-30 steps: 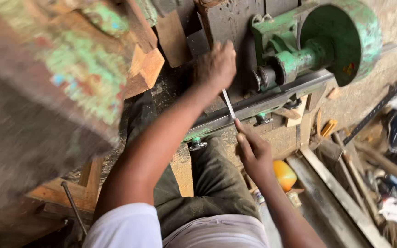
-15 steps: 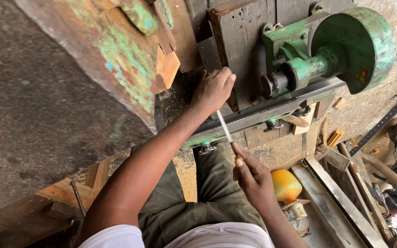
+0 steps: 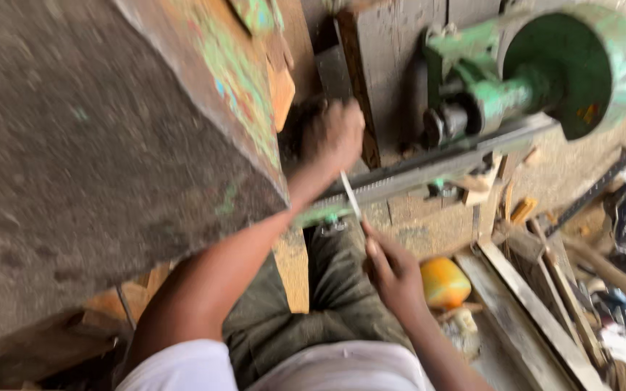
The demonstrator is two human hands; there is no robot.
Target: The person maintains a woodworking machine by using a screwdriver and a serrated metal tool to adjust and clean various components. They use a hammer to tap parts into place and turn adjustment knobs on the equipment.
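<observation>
My left hand is closed around the upper end of a thin metal strip, up against a dark wooden block on the machine. Lower down, my right hand pinches the bottom end of the same strip between thumb and fingers. The strip runs slanted between the two hands, across a grey metal rail. To the right of my left hand sits a green wheel and shaft.
A large worn slab with flaking green paint fills the left side, close to my left arm. An orange container, wooden planks and scraps lie on the ground at the right. My knees in dark green trousers are below.
The view has swung, so the painted slab now covers more of the left. Both hands stay on the strip, which has shifted slightly right and down in view.
</observation>
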